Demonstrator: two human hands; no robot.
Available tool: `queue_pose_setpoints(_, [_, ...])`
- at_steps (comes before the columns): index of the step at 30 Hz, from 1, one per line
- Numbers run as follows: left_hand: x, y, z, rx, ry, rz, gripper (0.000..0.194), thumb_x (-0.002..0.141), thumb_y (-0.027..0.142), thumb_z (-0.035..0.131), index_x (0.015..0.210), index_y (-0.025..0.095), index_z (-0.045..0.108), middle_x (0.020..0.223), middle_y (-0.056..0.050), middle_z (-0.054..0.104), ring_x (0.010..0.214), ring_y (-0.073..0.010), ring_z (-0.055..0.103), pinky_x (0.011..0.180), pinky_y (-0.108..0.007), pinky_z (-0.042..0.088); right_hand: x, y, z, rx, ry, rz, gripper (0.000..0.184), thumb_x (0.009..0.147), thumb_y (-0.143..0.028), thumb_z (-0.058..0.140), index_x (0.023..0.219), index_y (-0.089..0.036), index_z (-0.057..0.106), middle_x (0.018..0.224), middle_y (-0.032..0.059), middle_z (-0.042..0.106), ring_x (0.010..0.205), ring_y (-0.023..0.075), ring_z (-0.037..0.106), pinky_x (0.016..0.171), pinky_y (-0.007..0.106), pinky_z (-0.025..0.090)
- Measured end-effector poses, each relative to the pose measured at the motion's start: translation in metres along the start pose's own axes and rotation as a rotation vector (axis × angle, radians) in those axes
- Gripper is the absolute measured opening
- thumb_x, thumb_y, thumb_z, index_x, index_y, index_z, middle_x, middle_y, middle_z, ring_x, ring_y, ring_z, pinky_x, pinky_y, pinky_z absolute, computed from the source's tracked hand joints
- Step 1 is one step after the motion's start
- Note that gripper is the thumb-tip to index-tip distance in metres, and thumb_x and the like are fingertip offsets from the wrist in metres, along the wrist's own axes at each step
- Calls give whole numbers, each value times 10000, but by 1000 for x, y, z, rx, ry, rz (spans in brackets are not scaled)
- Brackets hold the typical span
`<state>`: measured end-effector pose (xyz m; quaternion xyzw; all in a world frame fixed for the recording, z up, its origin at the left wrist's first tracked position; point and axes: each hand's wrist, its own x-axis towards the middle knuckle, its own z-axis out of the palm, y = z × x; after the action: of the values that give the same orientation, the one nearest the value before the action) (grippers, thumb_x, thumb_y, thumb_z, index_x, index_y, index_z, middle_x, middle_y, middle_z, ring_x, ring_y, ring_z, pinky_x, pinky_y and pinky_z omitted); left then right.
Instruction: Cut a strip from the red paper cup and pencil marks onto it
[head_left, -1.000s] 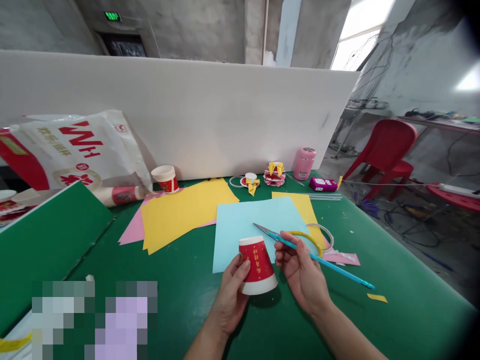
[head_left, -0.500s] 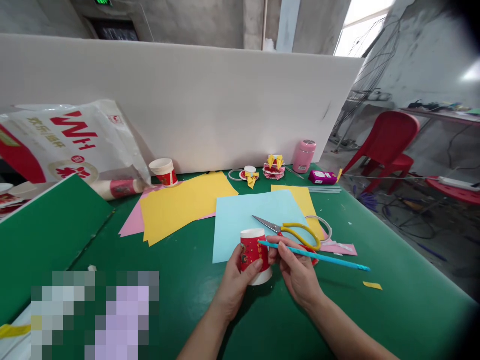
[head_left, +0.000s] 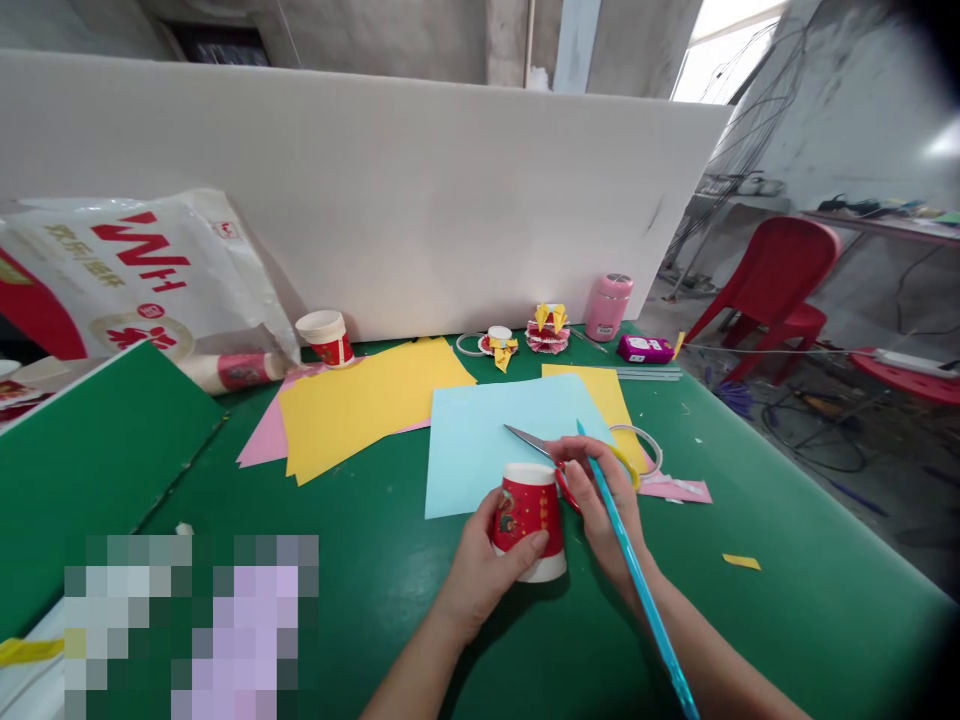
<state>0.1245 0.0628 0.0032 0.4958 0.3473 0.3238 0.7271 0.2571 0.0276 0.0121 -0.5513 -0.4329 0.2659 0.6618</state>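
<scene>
My left hand [head_left: 491, 560] is closed around a red paper cup [head_left: 529, 515] with white ends and gold print, its narrower end up. Just right of the cup, my right hand [head_left: 604, 505] holds a long blue pencil [head_left: 637, 570], tip pointing up and away, the rest slanting down past my wrist. Beneath that hand lie scissors [head_left: 529, 437] with yellow and red handles, blades on a light blue sheet [head_left: 472, 440]. My fingers partly hide the handles, and I cannot tell whether they touch them.
Yellow sheets [head_left: 360, 410] and pink paper [head_left: 262, 430] lie left. Along the white partition [head_left: 450, 200] stand another paper cup [head_left: 326, 338], folded-paper decorated pieces [head_left: 549, 330] and a pink bottle [head_left: 609, 308]. A tape roll [head_left: 652, 450] and purple packet [head_left: 645, 349] are right; a plastic bag [head_left: 187, 270] leans left.
The pencil has left the cup's side and swung from nearly level to steep, tip up. My right hand has moved up over the scissors' handles. The cup has shifted slightly right.
</scene>
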Motion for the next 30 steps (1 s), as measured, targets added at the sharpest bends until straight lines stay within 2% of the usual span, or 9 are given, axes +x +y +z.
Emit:
queue_pose_setpoints(2, [-1,2,0,58,-107,14,424,613,265,700,997,145,568,918,-90,652,813,-231,595,728,-338,459,0,-4,-1,-28,-130,13,242,804,-324,537,1023,-225,502,1109,64,560,1008,220,519,852,358,418])
queue_pose_setpoints(5, [-2,2,3,81,-179,57,429,634,251,685,1036,164,562,1011,-95,634,913,-249,575,791,-346,442,0,-6,0,-77,-201,19,243,772,-351,563,964,-211,516,1018,65,599,929,231,555,795,356,443])
queue_pose_setpoints(8, [-2,-1,4,29,18,77,509,612,263,703,1081,194,518,1071,-90,588,923,-229,566,780,-327,446,2,-3,-1,-101,-59,40,216,777,-369,554,916,-204,539,976,61,611,863,221,572,740,337,455])
queue_pose_setpoints(11, [-2,-4,5,-47,253,85,441,618,286,701,1017,196,534,913,-46,594,784,-166,574,675,-268,452,9,6,-5,41,165,95,216,791,-391,533,896,-203,532,1004,75,610,856,225,585,699,335,474])
queue_pose_setpoints(14, [-4,-2,7,-201,191,11,233,683,298,648,852,142,616,751,-40,619,698,-139,560,670,-254,436,13,12,-7,210,280,143,229,781,-409,544,869,-200,516,1025,91,615,858,237,598,679,345,492])
queue_pose_setpoints(17, [-8,-1,14,-522,-3,-66,234,747,311,574,829,108,654,851,-104,664,807,-188,581,763,-306,436,9,11,-2,285,181,190,230,786,-410,539,883,-203,517,1002,85,628,852,241,604,669,343,502])
queue_pose_setpoints(20, [-12,-1,23,-794,-66,-90,238,794,271,515,922,127,654,1001,-110,651,975,-215,556,862,-333,411,4,4,4,314,-10,187,201,804,-385,529,910,-215,521,1023,70,616,846,227,604,668,323,501])
queue_pose_setpoints(27, [-14,11,34,-986,156,-186,246,812,229,501,1016,145,609,1064,-100,642,1049,-186,541,940,-328,391,5,-1,19,302,-205,143,220,806,-385,526,926,-202,523,1008,89,622,898,246,592,779,394,464])
queue_pose_setpoints(30, [-13,18,31,-961,280,-224,251,812,230,502,1013,114,595,1079,-123,632,1004,-182,568,904,-312,425,6,2,24,275,-183,138,221,821,-379,509,960,-207,518,1077,89,604,1027,248,534,854,402,417])
